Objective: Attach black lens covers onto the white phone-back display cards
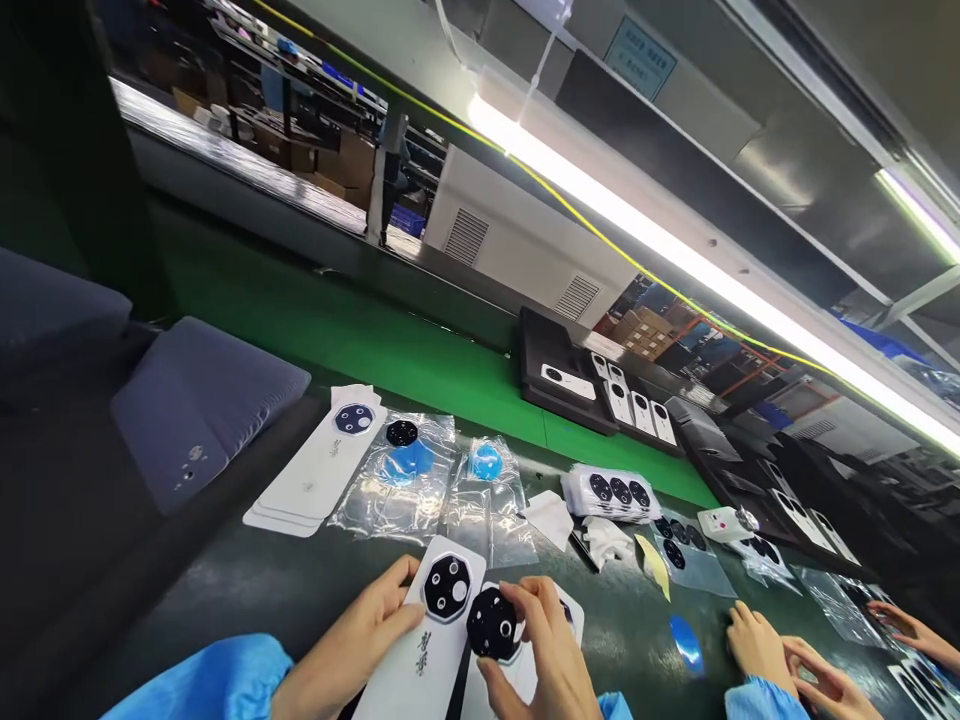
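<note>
My left hand [367,635] is closed on the side of a white phone back panel [420,680], which carries a dark octagonal camera area near its top. Between the thumb and fingers of my right hand [551,660] is a black octagonal camera lens cover [487,625] with round holes, held just right of that panel's camera area. Beneath my right hand lies another white panel [480,692], partly hidden by the hand and the lens cover. Both sleeves are light blue.
Stacked white panels [300,490] lie at left beside clear plastic bags [405,500]. Farther right are a stack of bagged lens covers [611,495], crumpled tissue [607,542] and a blue film [686,643]. Black trays [555,340] hold panels behind. A co-worker's hands [757,640] are at right.
</note>
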`<action>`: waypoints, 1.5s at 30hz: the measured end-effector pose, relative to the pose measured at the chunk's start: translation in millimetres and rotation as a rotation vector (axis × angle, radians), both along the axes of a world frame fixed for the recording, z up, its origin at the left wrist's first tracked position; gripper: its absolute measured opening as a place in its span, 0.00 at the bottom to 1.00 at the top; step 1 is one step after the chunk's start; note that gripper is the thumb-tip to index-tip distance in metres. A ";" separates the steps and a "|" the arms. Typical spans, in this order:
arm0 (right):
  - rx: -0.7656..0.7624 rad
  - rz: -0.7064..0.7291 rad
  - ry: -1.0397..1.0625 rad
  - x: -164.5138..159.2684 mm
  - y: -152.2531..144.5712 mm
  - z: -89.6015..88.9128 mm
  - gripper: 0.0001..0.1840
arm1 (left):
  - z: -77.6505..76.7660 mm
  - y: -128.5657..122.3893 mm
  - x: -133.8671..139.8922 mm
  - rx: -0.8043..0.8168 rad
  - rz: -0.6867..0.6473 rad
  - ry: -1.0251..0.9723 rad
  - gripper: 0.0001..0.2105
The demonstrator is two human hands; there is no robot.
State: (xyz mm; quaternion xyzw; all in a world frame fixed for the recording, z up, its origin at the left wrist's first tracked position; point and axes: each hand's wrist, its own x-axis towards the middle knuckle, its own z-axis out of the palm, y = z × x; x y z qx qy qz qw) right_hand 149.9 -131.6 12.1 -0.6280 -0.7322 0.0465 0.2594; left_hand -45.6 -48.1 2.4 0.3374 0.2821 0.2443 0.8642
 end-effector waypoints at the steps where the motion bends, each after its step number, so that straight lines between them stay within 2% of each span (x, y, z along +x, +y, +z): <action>1: 0.009 -0.007 -0.008 1.2 0.2 -2.6 0.37 | 0.3 -0.3 1.5 -0.004 -0.006 0.009 0.24; 6: -0.015 -0.005 0.002 7.3 2.1 -6.9 0.34 | 2.4 -0.9 6.6 -0.028 -0.020 0.032 0.23; 13: -0.051 -0.029 0.041 9.6 3.6 -13.2 0.34 | -5.2 1.2 10.2 -0.029 -0.060 0.042 0.26; 19: -0.056 -0.022 0.091 10.7 5.4 -17.0 0.33 | -0.4 1.1 9.5 -0.048 -0.033 0.063 0.26; 27: -0.070 -0.029 0.069 10.6 5.7 -12.7 0.33 | -7.1 0.8 10.6 -0.031 -0.031 0.093 0.26; 34: -0.066 0.014 0.083 11.4 6.4 -11.6 0.33 | -1.8 0.1 10.1 -0.031 -0.008 0.073 0.24; 45: -0.074 0.025 0.087 11.1 7.0 -5.4 0.31 | -1.9 0.8 9.0 -0.012 -0.014 0.068 0.22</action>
